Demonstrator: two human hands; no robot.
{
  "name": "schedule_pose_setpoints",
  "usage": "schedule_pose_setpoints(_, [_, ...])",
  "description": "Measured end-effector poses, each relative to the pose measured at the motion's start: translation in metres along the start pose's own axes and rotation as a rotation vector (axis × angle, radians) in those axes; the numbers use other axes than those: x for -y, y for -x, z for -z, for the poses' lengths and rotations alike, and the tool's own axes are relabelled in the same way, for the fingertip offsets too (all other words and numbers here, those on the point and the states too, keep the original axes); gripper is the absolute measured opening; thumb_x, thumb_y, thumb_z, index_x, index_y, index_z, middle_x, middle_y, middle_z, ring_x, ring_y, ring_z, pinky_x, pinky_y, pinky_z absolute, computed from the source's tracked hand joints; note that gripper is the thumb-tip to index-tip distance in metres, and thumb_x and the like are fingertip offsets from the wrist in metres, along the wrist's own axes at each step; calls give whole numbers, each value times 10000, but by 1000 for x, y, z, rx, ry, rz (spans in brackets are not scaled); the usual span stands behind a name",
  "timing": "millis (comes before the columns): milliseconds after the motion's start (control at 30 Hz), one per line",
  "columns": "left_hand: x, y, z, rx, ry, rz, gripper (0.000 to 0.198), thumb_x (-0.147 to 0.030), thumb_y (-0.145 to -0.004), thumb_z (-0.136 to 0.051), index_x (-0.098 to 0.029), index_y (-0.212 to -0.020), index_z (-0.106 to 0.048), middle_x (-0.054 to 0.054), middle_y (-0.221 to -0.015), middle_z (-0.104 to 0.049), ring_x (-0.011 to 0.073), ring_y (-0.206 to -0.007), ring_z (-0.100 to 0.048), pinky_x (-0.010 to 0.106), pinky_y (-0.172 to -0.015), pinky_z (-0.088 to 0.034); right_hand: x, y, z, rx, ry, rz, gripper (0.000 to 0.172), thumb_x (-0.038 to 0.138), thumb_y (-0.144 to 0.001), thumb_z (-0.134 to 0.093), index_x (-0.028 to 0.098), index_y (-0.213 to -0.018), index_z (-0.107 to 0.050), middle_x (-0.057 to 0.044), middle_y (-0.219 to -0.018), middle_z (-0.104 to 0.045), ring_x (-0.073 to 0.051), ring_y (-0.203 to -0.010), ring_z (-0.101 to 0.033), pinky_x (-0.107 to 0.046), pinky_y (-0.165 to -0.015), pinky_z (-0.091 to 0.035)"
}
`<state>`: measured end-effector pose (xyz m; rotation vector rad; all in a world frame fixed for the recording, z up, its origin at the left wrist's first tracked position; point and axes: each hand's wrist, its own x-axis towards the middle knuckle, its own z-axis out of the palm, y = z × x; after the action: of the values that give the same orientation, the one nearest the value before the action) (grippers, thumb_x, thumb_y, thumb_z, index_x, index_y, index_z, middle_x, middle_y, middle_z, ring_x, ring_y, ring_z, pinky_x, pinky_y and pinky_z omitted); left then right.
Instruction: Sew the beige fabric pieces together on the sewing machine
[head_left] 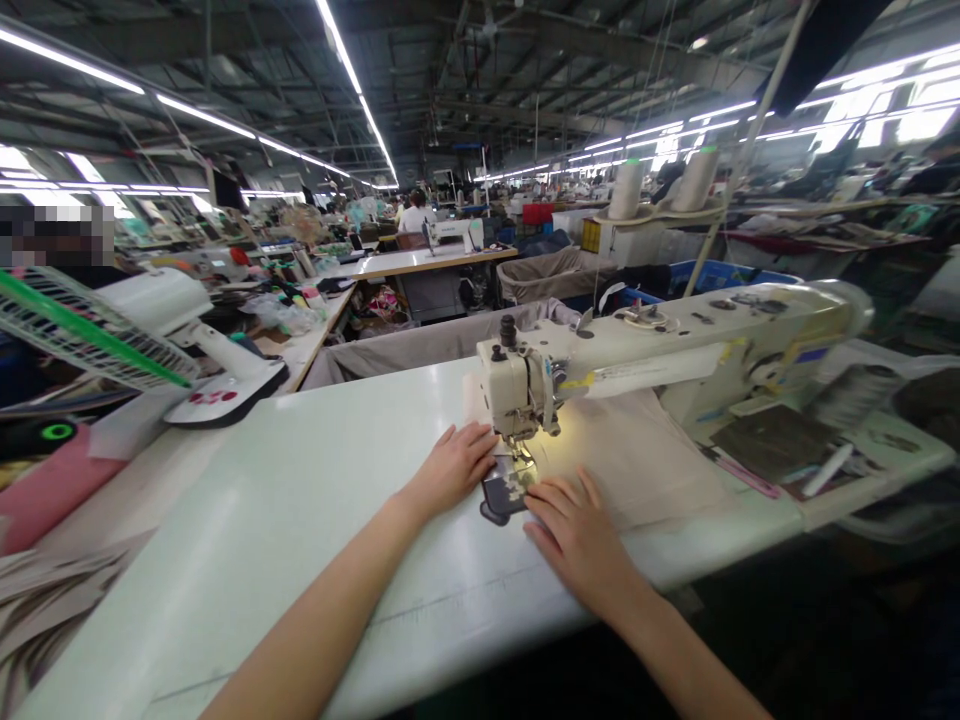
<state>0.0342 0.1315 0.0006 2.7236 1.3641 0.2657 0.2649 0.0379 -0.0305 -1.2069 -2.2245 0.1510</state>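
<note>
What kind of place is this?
Probably a sewing factory: there's a big sewing machine up close, tall thread cones behind it, and another white machine on a table farther back.

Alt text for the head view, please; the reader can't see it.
A person's left hand and right hand flank the lit needle area of a sewing machine, the right at the edge of beige fabric on a pale worktable. A fan stands at left; strip lights run overhead.

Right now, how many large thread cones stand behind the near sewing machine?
2: the left cone and, beside it, the right cone, beyond the sewing machine; others may be hidden.
</note>
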Motion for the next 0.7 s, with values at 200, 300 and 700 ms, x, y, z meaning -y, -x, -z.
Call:
schedule_pose_setpoints(200, [0, 2, -5, -15, -58, 48, 322, -350, -1026, -456, -253, -1319, -547, 87, -1421, -533, 270, -1337, -471, 557, -1132, -328, 1, -1, 1, 17, 1, -11, 194, 274, -1007, -529, 207, -1156, -634, -44, -1208, -678, -232, -1184, -558, -558, -1183, -129])
schedule_pose_setpoints(300, [0, 1, -7, -41, -91, 52, 318, -354, -1022, -464, -248, -1307, -557, 91, -1395, -557, 280, -1331, -475, 579, -1131, -320, 2, -2, 2, 19, 1, -9, 186, 269, -1003, -534, 211, -1149, -634, -46, -1207, -676, -235, -1186, -556, -563, -1178, -141])
schedule_pose_setpoints(700, [-26, 19, 12, -18, 68, -131, 207, -148, -985, -437, -167, -1002, -643, 91, -1080, -651, 214, -1007, -584, 350, -908, -517, 1, -9, 2, -14, -28, -15, 188, 232, -1004, -506, 207, -1126, -647, -57, -1124, -693, -208, -1082, -614, -540, -1153, -243])
